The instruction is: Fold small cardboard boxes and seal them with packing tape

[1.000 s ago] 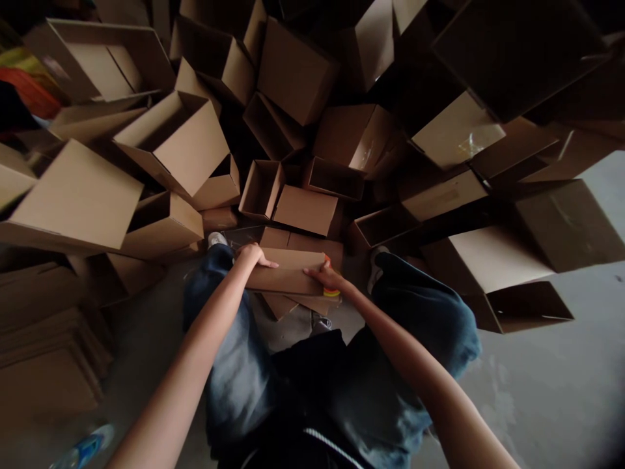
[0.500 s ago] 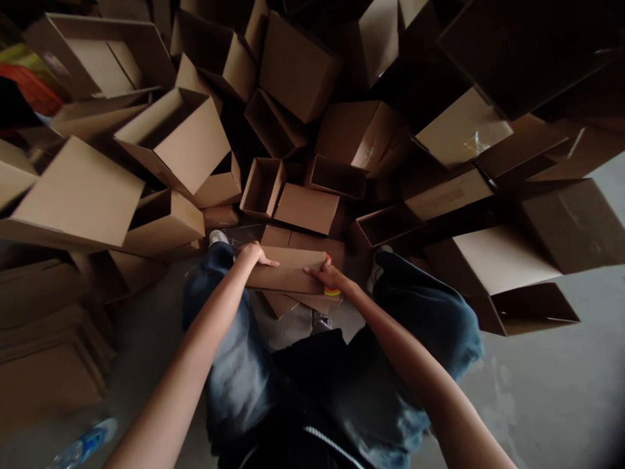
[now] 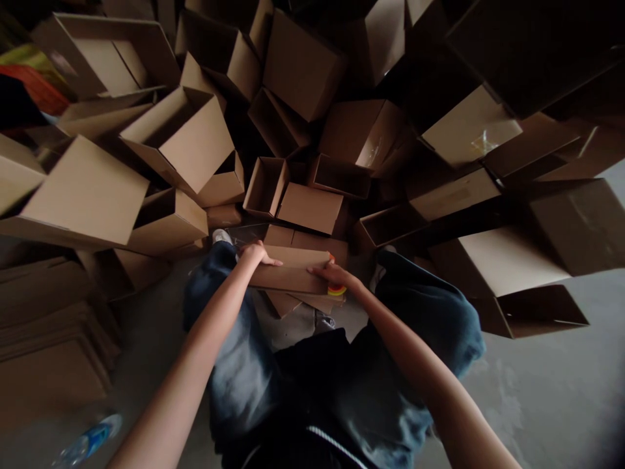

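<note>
A small brown cardboard box (image 3: pixel 290 270) lies between my knees, its long side running left to right. My left hand (image 3: pixel 254 251) grips its left end, thumb along the top and the other fingers hidden behind it. At the right end my right hand (image 3: pixel 339 273) is closed on the box, with its thumb pointing inward over the top. An orange and yellow object (image 3: pixel 336 289) shows at that hand, partly hidden by it; its kind is unclear. Under the box lies another piece of cardboard (image 3: pixel 312 242), its flaps sticking out toward me.
Many open cardboard boxes are heaped in front, including an upside-down one (image 3: pixel 310 207) just beyond my hands. Flattened cardboard (image 3: pixel 49 371) is stacked at left, near a plastic bottle (image 3: pixel 90 441) on the grey floor (image 3: pixel 532 391). A large box (image 3: pixel 512 260) stands right.
The whole view has shifted slightly, so things appear a little farther right. Both hands keep the same hold on the box.
</note>
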Tool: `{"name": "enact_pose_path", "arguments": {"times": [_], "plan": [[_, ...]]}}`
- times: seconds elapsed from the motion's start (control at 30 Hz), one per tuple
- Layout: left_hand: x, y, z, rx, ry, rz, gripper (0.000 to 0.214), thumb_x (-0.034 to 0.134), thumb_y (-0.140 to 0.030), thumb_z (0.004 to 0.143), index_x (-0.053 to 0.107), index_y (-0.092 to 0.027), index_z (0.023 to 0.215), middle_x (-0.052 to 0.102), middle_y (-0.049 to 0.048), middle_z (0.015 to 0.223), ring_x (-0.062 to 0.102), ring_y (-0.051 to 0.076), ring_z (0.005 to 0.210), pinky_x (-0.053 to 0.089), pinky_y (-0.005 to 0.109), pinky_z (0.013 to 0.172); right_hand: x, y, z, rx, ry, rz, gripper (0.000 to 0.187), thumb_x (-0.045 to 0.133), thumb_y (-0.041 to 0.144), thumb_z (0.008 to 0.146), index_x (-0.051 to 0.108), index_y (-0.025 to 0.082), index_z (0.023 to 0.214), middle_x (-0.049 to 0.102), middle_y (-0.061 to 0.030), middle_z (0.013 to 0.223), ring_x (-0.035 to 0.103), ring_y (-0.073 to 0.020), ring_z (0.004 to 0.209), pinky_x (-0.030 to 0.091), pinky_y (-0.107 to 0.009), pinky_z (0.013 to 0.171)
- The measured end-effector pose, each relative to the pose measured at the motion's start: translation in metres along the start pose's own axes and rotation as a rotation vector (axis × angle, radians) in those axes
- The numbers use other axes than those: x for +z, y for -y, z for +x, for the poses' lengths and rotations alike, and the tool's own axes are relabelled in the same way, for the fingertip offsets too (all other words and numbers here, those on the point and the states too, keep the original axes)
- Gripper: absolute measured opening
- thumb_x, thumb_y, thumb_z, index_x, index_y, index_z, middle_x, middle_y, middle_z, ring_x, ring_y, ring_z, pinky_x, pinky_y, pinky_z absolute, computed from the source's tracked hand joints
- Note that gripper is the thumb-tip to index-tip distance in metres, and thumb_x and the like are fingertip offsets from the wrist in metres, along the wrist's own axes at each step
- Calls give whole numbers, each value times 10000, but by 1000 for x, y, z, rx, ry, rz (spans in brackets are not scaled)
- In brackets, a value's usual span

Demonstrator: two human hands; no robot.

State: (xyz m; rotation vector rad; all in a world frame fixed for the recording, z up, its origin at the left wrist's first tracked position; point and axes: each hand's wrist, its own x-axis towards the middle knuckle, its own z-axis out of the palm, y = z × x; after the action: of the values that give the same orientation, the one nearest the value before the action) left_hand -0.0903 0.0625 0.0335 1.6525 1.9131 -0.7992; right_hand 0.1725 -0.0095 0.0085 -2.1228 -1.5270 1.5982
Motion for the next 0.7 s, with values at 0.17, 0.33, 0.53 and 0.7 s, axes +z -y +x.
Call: {"name": "enact_pose_path", "arguments": {"times": [0.17,0.33,0.53,0.7], "plan": [[-6,-3,-8,-44,125,-3,1410,737,-868,533,219,-134,1620,400,258,1560,448,451,1389,459,505,1078,2,-2,-2,14,14,-67,987,752,611,796,386,13,1491,567,-271,1417,556,-329,1325,442,-362,1082],[-6,-3,-9,-46,118,-13,1403,745,-850,548,215,-117,1620,379,259,1571,419,448,1410,451,501,1090,-3,-4,-1,-56,19,-198,977,697,694,801,448,-9,1433,591,-303,1368,583,-362,1290,459,-394,1062],[-5,-3,-6,-37,111,-5,1378,742,-844,556,241,-114,1611,356,278,1573,419,460,1406,421,533,1109,-6,1,-5,-55,9,-302,749,645,728,821,651,75,1189,738,-234,1101,668,-367,1159,506,-384,985],[-8,-4,-9,-48,129,10,1358,721,-846,588,208,-134,1625,332,242,1600,387,431,1436,440,506,1103,-5,1,-4,-53,8,-322,797,641,723,831,616,36,1232,722,-247,1152,636,-363,1217,483,-363,1001]]}}
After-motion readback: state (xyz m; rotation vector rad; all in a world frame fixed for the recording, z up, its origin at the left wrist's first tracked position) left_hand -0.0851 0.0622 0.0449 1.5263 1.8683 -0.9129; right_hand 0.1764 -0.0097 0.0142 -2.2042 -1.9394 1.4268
